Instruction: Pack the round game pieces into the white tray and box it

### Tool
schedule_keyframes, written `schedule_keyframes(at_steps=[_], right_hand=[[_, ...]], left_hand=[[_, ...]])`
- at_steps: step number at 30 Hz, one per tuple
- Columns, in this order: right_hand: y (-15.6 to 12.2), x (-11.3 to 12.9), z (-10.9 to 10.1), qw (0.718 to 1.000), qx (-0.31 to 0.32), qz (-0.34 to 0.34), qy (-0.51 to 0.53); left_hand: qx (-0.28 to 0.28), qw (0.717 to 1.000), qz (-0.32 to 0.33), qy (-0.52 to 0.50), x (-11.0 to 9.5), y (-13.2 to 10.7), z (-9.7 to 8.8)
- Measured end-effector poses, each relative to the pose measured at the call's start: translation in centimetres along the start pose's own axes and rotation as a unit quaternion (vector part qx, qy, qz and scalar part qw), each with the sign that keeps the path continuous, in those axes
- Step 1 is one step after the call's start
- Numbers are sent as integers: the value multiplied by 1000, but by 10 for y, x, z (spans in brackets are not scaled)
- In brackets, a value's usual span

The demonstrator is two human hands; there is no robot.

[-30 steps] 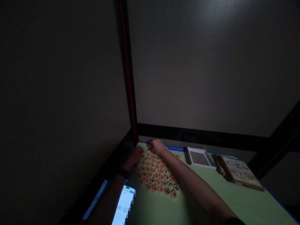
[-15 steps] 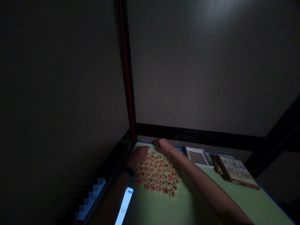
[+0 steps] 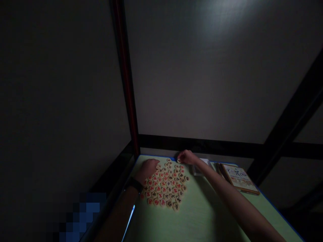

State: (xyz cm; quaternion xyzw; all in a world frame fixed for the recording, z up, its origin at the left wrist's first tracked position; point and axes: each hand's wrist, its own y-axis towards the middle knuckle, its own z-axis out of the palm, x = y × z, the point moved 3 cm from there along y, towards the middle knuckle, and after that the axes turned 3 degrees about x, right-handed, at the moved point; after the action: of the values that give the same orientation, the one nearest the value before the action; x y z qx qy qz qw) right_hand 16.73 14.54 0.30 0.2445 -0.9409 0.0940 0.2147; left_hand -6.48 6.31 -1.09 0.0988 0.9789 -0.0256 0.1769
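A close cluster of round wooden xiangqi pieces [image 3: 163, 184], marked in red and black, lies on the pale green table. My left hand [image 3: 149, 168], with a dark band on the wrist, rests at the cluster's far left edge. Its fingers are curled together, the tips at a piece [image 3: 158, 166]; their undersides are hidden. Over by the table's far edge, my right hand [image 3: 186, 157] pinches a single xiangqi piece [image 3: 179, 160] between thumb and fingers, slightly apart from the others.
Behind my right forearm is a white-rimmed tray [image 3: 199, 173], partly covered. Farther right lies a wood-edged box [image 3: 239, 178] with a printed top. Walls close off the table's far and left sides. A lit phone [image 3: 129, 220] shows beside my left forearm.
My right hand has shifted right along the far edge, and a piece now shows in its fingers. Several pieces at the cluster's far side are spread differently. The view has turned slightly right.
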Motion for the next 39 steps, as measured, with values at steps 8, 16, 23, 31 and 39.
schedule_keyframes(at_steps=[8, 16, 23, 31, 39], right_hand=[[18, 5, 23, 999, 21, -28, 8], [24, 23, 31, 998, -18, -46, -46], [31, 53, 41, 993, 3, -75, -93], [35, 80, 46, 987, 54, -121, -94], [32, 72, 29, 989, 52, -85, -113]], left_hand=[[-30, 995, 2, 91, -56, -34, -24], [38, 997, 67, 30, -158, -110, 21], [136, 990, 25, -19, -173, -137, 80], [114, 992, 38, -24, -168, -136, 99], [118, 992, 25, -37, -168, -138, 96]])
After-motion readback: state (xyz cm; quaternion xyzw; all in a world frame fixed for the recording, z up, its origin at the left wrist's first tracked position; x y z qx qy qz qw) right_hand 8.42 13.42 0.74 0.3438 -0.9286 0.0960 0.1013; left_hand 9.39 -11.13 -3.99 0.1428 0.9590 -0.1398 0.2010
